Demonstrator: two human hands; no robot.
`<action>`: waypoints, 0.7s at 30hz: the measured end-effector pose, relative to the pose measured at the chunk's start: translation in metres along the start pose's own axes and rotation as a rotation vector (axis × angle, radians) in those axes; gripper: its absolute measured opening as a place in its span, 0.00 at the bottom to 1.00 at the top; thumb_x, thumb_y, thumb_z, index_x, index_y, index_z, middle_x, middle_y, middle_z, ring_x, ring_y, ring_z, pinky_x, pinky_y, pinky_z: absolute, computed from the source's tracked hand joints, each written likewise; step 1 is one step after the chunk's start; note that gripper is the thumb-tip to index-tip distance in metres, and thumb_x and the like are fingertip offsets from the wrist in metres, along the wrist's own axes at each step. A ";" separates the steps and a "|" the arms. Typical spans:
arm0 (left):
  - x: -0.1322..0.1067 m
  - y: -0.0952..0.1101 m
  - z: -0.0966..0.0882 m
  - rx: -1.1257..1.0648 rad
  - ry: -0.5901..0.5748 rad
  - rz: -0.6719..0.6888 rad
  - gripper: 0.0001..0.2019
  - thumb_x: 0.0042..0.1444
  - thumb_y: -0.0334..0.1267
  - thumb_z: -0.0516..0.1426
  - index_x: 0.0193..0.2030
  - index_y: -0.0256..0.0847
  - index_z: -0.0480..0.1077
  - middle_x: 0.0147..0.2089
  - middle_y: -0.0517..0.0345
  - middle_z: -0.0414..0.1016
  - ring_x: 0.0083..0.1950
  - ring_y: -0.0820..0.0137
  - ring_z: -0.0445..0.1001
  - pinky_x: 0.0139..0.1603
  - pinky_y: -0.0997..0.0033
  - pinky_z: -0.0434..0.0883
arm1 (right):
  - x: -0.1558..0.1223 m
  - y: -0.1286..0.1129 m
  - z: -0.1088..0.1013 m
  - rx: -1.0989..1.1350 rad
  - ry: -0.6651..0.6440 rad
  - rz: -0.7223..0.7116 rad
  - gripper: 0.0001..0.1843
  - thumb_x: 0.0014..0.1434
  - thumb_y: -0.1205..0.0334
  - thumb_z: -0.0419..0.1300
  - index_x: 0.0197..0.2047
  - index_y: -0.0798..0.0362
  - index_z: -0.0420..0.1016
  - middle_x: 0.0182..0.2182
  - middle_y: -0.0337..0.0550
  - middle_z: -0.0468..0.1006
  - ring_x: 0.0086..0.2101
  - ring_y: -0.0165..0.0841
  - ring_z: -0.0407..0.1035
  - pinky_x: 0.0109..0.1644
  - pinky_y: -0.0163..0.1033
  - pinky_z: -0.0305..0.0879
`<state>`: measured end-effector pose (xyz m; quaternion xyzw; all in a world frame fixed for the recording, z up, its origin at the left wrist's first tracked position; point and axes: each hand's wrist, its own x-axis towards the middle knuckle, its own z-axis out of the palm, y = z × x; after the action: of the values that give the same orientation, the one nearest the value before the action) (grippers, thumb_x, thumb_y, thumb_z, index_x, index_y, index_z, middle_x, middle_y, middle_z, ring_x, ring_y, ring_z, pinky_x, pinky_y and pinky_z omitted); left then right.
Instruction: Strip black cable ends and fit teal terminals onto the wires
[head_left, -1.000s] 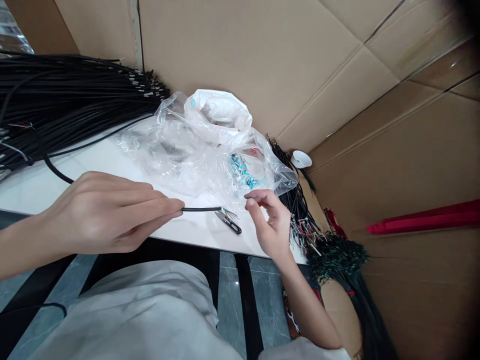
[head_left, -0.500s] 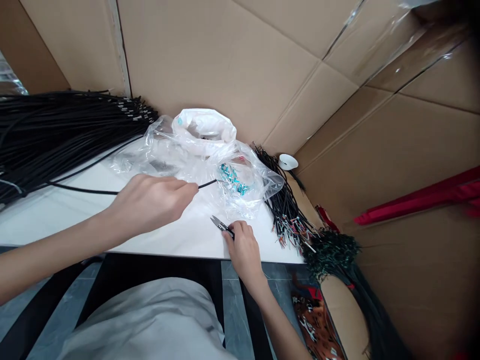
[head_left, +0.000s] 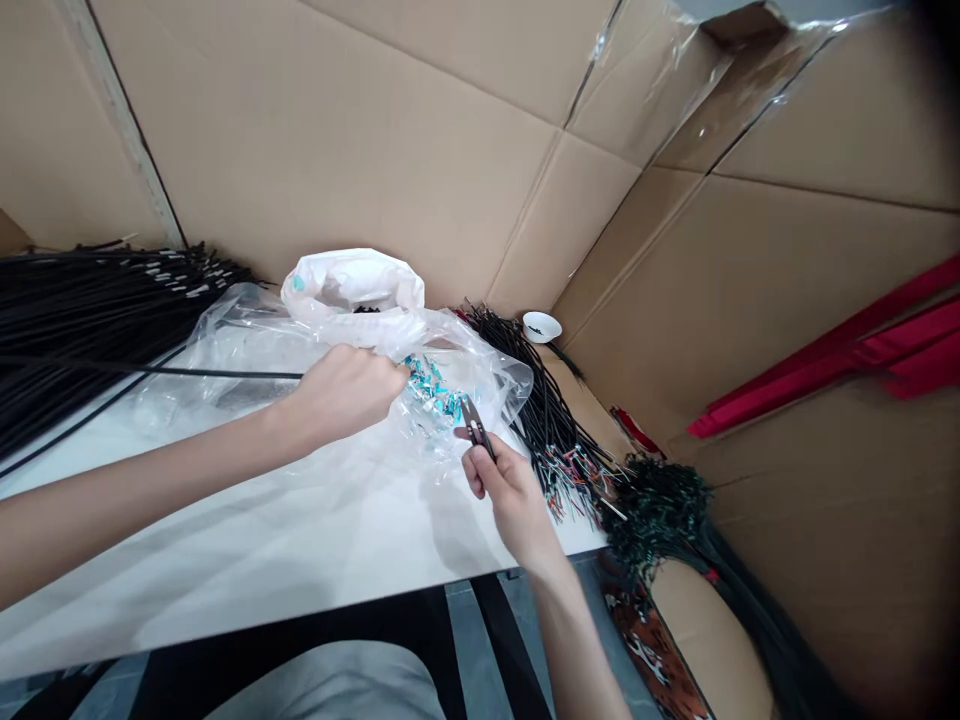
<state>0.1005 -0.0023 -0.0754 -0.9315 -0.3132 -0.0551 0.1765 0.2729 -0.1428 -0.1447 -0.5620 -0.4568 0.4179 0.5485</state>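
My left hand [head_left: 349,390] is closed around a thin black cable [head_left: 210,373] that runs off to the left; its fingertips sit at a clear plastic bag [head_left: 450,375] holding small teal parts [head_left: 433,385]. My right hand [head_left: 504,485] is closed on small black snips [head_left: 474,425], blades pointing up beside the bag. Both hands hover over a white table [head_left: 300,540].
A large bundle of black cables [head_left: 82,320] lies at the left. A white bag [head_left: 349,285] sits behind the clear one. More cut cables with coloured wire ends [head_left: 559,440] lie at the right, near a small white cup [head_left: 541,326]. Cardboard walls [head_left: 450,150] surround the table.
My right hand has picked the snips up off the table and raised them. My left hand has carried the cable end forward to the bag. The camera has tilted up.
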 end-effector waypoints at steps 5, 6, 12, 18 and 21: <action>0.002 -0.003 -0.008 0.024 -0.063 -0.096 0.14 0.65 0.33 0.50 0.36 0.38 0.77 0.31 0.48 0.81 0.31 0.52 0.80 0.23 0.65 0.53 | 0.057 -0.023 0.017 0.611 -0.192 0.265 0.16 0.52 0.53 0.68 0.36 0.55 0.71 0.22 0.31 0.59 0.22 0.23 0.48 0.26 0.32 0.44; 0.002 -0.004 -0.009 0.027 -0.064 -0.131 0.14 0.66 0.35 0.50 0.37 0.39 0.78 0.29 0.48 0.80 0.30 0.51 0.80 0.23 0.65 0.52 | 0.068 -0.021 0.021 0.615 -0.132 0.248 0.17 0.54 0.50 0.67 0.35 0.55 0.71 0.21 0.30 0.58 0.21 0.23 0.47 0.25 0.32 0.43; 0.003 -0.010 -0.014 0.007 -0.056 -0.193 0.15 0.67 0.40 0.51 0.37 0.42 0.78 0.26 0.51 0.78 0.29 0.52 0.79 0.24 0.66 0.49 | 0.098 0.010 0.037 0.308 0.103 0.040 0.23 0.62 0.39 0.58 0.33 0.52 0.69 0.22 0.33 0.62 0.22 0.26 0.52 0.26 0.34 0.48; 0.004 -0.008 -0.019 0.040 -0.087 -0.141 0.11 0.64 0.34 0.52 0.35 0.41 0.76 0.27 0.53 0.79 0.26 0.56 0.78 0.22 0.68 0.45 | 0.091 0.026 0.040 0.037 0.115 -0.069 0.22 0.69 0.40 0.51 0.35 0.50 0.66 0.24 0.33 0.60 0.26 0.30 0.54 0.29 0.36 0.49; 0.001 -0.009 -0.016 0.072 0.030 -0.059 0.08 0.59 0.29 0.55 0.31 0.40 0.73 0.25 0.57 0.78 0.23 0.59 0.76 0.21 0.69 0.42 | 0.090 0.024 0.039 -0.085 0.138 -0.080 0.22 0.71 0.44 0.48 0.34 0.51 0.67 0.25 0.35 0.61 0.27 0.30 0.55 0.30 0.37 0.49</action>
<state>0.0958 -0.0007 -0.0578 -0.9139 -0.3396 -0.0631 0.2131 0.2575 -0.0456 -0.1682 -0.5935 -0.4574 0.3363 0.5705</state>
